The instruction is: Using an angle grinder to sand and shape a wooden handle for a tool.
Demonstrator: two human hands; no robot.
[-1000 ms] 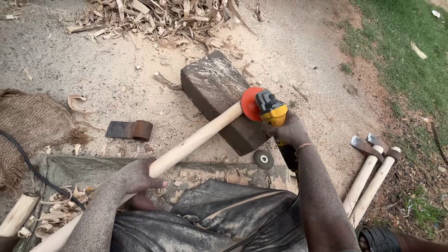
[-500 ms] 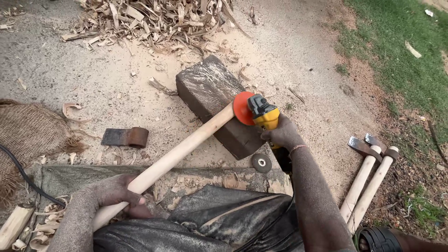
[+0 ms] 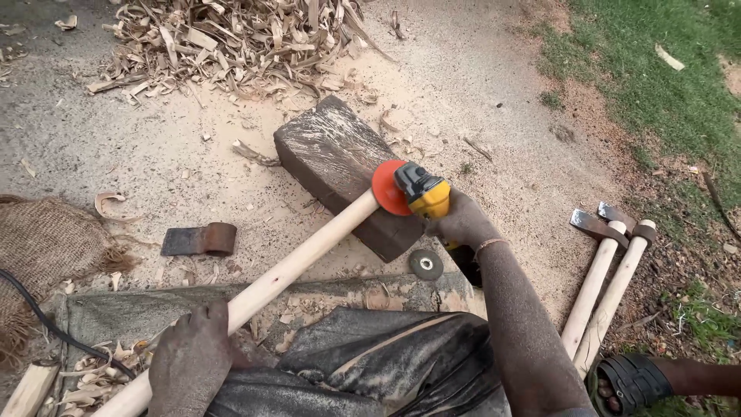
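Observation:
My left hand (image 3: 189, 359) grips the lower part of a long pale wooden handle (image 3: 293, 266) that slants up to the right. Its far end rests against a dark wooden block (image 3: 340, 166) on the sandy ground. My right hand (image 3: 463, 224) holds a yellow and black angle grinder (image 3: 423, 193). The grinder's orange-red disc (image 3: 388, 188) touches the upper end of the handle. Dust covers both hands and my right forearm.
A loose axe head (image 3: 197, 239) lies left of the handle. Two finished axes (image 3: 606, 270) lie at the right by a sandalled foot (image 3: 629, 382). A spare disc (image 3: 425, 264), dark sheeting (image 3: 370, 363), a black cable (image 3: 38, 313), burlap (image 3: 38, 243) and shavings (image 3: 231, 38) surround me.
My left hand has slid down the handle toward me. The grinder's disc has stayed at the handle's upper end by the block, and the view has shifted slightly.

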